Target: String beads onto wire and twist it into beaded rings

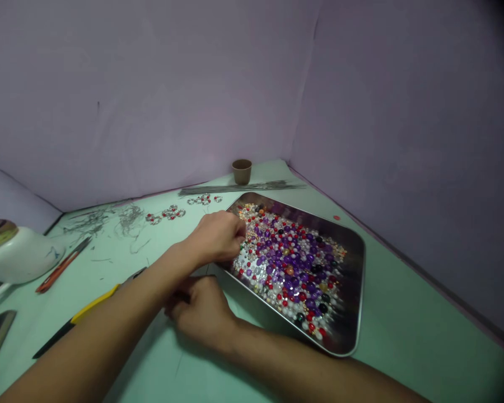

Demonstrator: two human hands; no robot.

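Our left forearm (128, 313) passes above our curled right hand (205, 312); our left hand (219, 236), also curled, is over beads (294, 268) in the metal tray (355, 291). What either pinches, we cannot tell.

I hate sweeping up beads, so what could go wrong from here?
The left hand reaches over the edge of the tray; a knock might spill loose beads.
The left forearm and right hand overlap in this view, so they could bump.
The yellow-handled tool lies close by that forearm and could get nudged.
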